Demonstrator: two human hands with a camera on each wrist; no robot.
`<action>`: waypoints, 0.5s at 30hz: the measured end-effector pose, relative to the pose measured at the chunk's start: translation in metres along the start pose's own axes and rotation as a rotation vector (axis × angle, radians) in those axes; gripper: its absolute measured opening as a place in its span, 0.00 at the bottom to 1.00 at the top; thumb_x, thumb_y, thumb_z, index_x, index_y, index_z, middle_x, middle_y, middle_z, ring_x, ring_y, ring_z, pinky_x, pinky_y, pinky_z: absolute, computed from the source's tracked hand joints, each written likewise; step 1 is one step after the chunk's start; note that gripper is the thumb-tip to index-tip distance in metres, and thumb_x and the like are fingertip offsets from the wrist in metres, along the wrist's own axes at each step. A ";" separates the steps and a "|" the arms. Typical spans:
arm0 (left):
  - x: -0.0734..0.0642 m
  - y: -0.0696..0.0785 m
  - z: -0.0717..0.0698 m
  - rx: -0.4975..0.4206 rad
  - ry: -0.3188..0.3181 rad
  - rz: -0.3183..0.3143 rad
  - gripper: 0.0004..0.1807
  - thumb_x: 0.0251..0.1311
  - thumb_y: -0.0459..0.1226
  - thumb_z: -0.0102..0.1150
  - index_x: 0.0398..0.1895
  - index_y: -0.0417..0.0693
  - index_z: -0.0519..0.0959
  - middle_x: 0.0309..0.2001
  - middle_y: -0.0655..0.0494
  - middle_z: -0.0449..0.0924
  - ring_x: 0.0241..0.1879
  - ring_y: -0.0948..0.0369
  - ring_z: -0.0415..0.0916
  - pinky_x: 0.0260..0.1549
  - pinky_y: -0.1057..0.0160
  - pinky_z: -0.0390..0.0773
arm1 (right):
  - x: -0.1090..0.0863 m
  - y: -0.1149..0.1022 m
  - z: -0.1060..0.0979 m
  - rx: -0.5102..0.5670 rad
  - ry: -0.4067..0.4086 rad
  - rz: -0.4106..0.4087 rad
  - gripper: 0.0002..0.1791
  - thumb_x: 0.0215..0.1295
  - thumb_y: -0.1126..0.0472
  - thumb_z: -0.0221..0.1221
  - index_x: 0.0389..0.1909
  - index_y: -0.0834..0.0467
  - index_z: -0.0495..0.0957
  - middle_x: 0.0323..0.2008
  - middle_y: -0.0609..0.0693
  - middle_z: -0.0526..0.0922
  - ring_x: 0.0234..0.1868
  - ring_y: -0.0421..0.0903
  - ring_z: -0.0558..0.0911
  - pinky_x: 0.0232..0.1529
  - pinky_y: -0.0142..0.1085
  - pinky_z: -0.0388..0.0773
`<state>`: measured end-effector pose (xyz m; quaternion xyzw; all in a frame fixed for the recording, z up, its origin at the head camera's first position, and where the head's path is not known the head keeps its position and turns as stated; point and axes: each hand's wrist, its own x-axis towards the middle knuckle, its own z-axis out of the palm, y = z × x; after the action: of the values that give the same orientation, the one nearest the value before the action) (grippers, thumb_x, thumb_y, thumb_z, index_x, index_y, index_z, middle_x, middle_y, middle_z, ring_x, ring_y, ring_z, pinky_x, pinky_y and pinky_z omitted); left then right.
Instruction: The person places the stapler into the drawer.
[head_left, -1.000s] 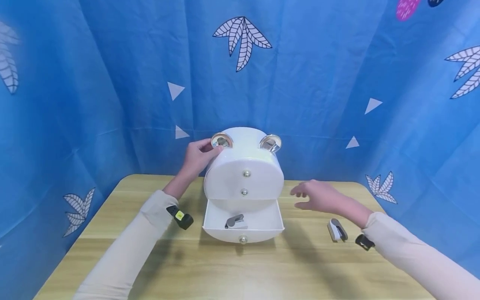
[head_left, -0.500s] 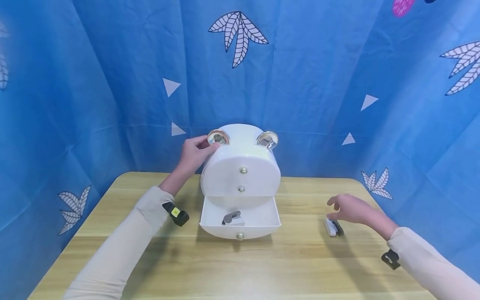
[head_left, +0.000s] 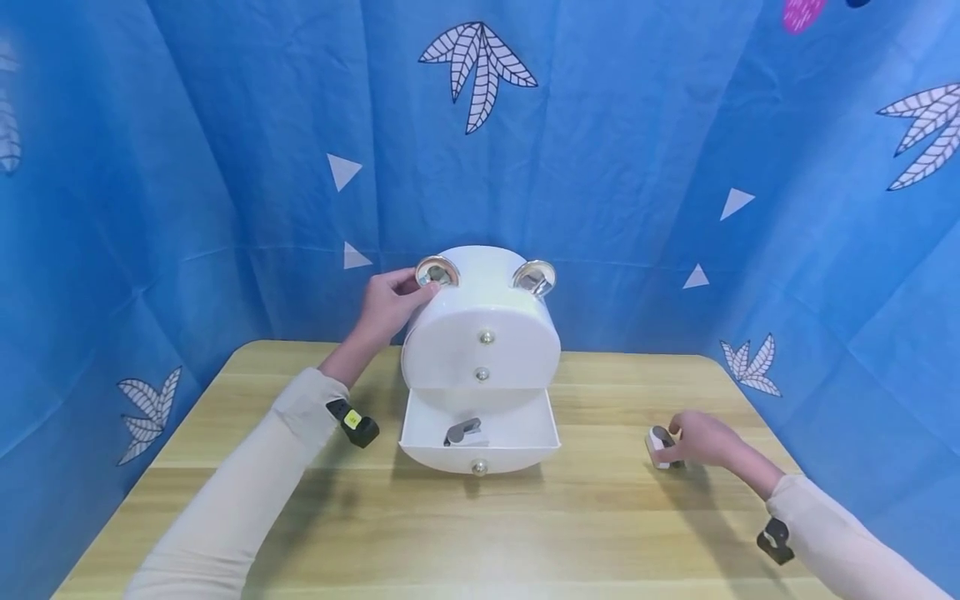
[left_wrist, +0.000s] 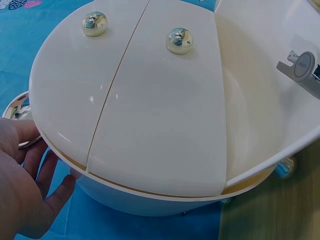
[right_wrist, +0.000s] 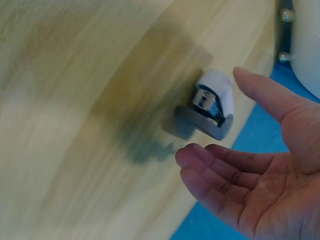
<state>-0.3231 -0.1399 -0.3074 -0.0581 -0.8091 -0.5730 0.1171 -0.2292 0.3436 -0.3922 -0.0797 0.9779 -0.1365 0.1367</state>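
Observation:
A white drawer organizer (head_left: 483,333) with mirror-like ears and round knobs stands at the back of the table. Its bottom drawer (head_left: 517,425) is pulled out, and a small grey-and-white stapler (head_left: 465,432) lies inside. My left hand (head_left: 386,307) holds the organizer by its left ear (head_left: 437,272), thumb in front and the other fingers behind. To the right, my right hand (head_left: 701,438) is at a second small stapler (head_left: 657,447) on the table. In the right wrist view, thumb and fingers stand apart on either side of this stapler (right_wrist: 215,102), with gaps visible.
A light wooden table (head_left: 480,533) carries everything. Blue patterned cloth (head_left: 615,167) hangs behind it and at both sides. Each wrist wears a black strap with a small device, such as the left strap (head_left: 352,422).
My right hand has moved right and down from beside the organizer to the stapler on the table. The left hand stays at the ear. The view has shifted slightly.

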 end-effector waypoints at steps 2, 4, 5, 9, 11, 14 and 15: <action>-0.001 -0.001 -0.001 -0.001 0.004 -0.002 0.21 0.64 0.44 0.69 0.57 0.44 0.84 0.45 0.43 0.86 0.42 0.60 0.80 0.37 0.73 0.80 | 0.003 0.000 0.004 0.020 0.004 0.005 0.24 0.51 0.51 0.75 0.36 0.68 0.80 0.27 0.50 0.79 0.26 0.44 0.71 0.28 0.35 0.68; -0.001 -0.001 -0.002 -0.001 0.005 -0.002 0.22 0.64 0.43 0.69 0.58 0.44 0.83 0.45 0.43 0.86 0.42 0.60 0.80 0.37 0.73 0.80 | 0.005 0.000 0.006 0.042 0.011 -0.011 0.23 0.50 0.55 0.76 0.36 0.69 0.80 0.29 0.52 0.80 0.28 0.45 0.73 0.29 0.36 0.71; -0.001 0.000 -0.001 -0.003 0.004 -0.001 0.22 0.64 0.43 0.69 0.58 0.44 0.83 0.45 0.42 0.86 0.42 0.59 0.80 0.37 0.72 0.80 | 0.006 0.000 0.008 0.053 0.016 -0.019 0.23 0.50 0.57 0.76 0.37 0.69 0.80 0.30 0.53 0.81 0.29 0.45 0.74 0.30 0.37 0.72; -0.002 -0.001 -0.001 0.002 0.001 -0.010 0.22 0.64 0.43 0.68 0.58 0.44 0.83 0.47 0.42 0.86 0.44 0.58 0.80 0.38 0.71 0.81 | 0.009 -0.002 0.011 0.071 0.030 -0.034 0.25 0.47 0.62 0.75 0.43 0.71 0.79 0.33 0.55 0.83 0.32 0.47 0.77 0.33 0.39 0.76; -0.002 -0.001 -0.001 0.006 -0.001 -0.015 0.22 0.64 0.44 0.68 0.58 0.44 0.83 0.47 0.42 0.86 0.45 0.57 0.80 0.39 0.70 0.81 | 0.010 -0.004 0.012 0.069 0.033 -0.025 0.26 0.47 0.62 0.75 0.45 0.72 0.79 0.34 0.56 0.84 0.33 0.47 0.79 0.33 0.39 0.77; -0.002 -0.001 -0.001 0.005 0.001 -0.009 0.22 0.64 0.44 0.68 0.58 0.44 0.83 0.47 0.42 0.86 0.45 0.57 0.80 0.40 0.70 0.82 | 0.013 -0.005 0.011 0.067 0.030 -0.013 0.26 0.49 0.63 0.73 0.47 0.73 0.78 0.35 0.57 0.84 0.33 0.48 0.80 0.33 0.40 0.78; -0.001 0.000 -0.001 0.003 0.004 -0.003 0.22 0.64 0.44 0.68 0.58 0.44 0.83 0.47 0.42 0.86 0.45 0.57 0.81 0.40 0.70 0.82 | 0.014 -0.006 0.011 0.074 0.027 -0.012 0.27 0.49 0.63 0.72 0.48 0.74 0.78 0.35 0.58 0.84 0.33 0.48 0.80 0.33 0.40 0.78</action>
<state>-0.3219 -0.1407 -0.3078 -0.0555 -0.8097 -0.5722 0.1180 -0.2384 0.3326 -0.4035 -0.0788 0.9734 -0.1747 0.1253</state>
